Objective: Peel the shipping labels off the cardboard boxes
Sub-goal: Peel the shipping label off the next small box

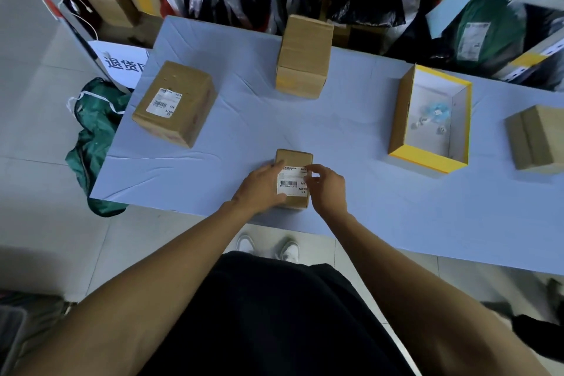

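Clearly little is done: the small box [293, 162] at the table's [366, 192] near edge keeps its label [291, 183], as does the left box [174, 104]. The left hand [261, 186] grips the small box's side; the right hand [326, 189] pinches the label's upper right corner.

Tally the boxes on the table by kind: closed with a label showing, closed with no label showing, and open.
Closed, label showing: 2, the small box under both hands and the left box.
Closed, no label showing: 2, the back box and the far-right box.
Open: 1, the yellow-edged box.
Total: 5
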Motion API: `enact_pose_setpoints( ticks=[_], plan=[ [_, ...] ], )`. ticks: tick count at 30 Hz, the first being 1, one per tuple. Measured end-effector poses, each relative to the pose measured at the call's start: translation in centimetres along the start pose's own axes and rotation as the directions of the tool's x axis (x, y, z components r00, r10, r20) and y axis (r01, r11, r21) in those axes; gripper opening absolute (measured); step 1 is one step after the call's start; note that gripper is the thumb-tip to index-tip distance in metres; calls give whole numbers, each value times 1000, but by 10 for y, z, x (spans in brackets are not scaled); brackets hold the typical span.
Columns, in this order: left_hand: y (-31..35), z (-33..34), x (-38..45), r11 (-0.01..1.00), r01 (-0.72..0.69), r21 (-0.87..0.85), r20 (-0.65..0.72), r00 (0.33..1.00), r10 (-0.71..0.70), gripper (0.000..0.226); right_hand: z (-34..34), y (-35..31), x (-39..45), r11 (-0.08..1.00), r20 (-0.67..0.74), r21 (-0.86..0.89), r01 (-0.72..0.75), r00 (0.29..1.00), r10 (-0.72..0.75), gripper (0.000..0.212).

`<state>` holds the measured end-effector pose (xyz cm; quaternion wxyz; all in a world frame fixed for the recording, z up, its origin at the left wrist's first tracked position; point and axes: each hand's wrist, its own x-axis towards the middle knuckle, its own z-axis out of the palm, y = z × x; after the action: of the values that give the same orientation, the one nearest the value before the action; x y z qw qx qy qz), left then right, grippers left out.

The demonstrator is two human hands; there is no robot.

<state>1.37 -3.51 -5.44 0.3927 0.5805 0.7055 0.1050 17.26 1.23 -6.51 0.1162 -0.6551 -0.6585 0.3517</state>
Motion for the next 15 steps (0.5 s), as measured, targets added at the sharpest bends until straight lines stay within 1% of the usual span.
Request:
enact_pose_setpoints(
  ticks=[4,8,13,15],
  plan=[
    [0,3,3,1000,17,-18,-39,999,-18,89,4,-1,4,1000,-13,6,-5,1000,5,25],
    [-1,3,7,999,30,-16,-35,999,-31,91,8,1,5,998,-51,42,-38,998,40,22],
    [-5,4,14,999,19,-33,14,1000,-19,99,14,4,0,993,-87,113,-41,995,51,29],
    [-5,3,16,1000,6,-28,11,1000,-6,99,14,4,0,995,-87,90,-36,995,44,33]
  ],
)
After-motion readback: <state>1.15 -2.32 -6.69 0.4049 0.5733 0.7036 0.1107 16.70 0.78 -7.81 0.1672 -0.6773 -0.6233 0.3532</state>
